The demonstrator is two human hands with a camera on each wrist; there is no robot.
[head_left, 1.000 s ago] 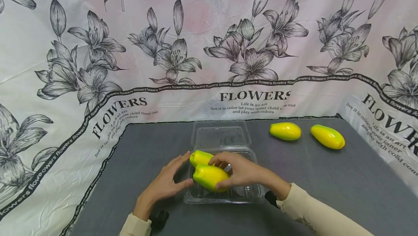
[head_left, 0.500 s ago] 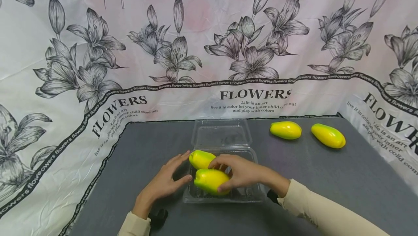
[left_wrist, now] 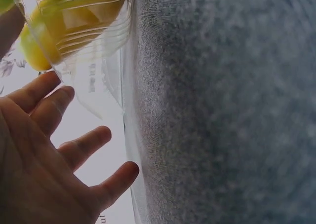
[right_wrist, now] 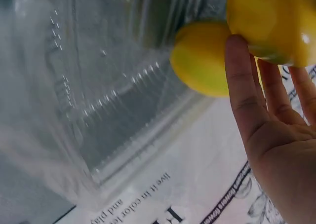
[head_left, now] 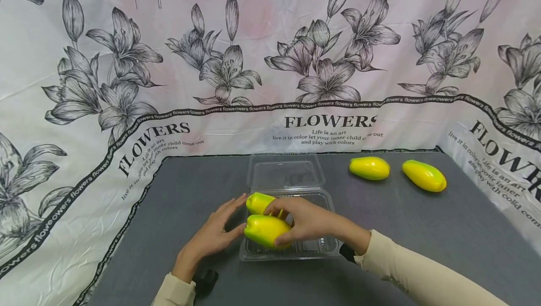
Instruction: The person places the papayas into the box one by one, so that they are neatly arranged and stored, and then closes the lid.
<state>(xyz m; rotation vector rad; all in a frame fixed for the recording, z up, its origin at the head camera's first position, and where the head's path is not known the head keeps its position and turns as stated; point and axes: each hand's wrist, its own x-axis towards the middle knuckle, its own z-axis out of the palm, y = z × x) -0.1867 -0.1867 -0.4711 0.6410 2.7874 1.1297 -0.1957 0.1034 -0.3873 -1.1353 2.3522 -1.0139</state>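
On the grey desk [head_left: 401, 235] stands an open clear container [head_left: 291, 257]. Over its left half, the right hand [head_left: 306, 220] has its fingers clamped on the near fruit [head_left: 263, 231]; the left hand [head_left: 211, 234], fingers apart, is just left. The far fruit [head_left: 256, 203] lies just beyond.

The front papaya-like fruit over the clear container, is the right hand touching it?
Touching. The head view shows the right hand gripping the front papaya-like fruit, thumb against its near side.
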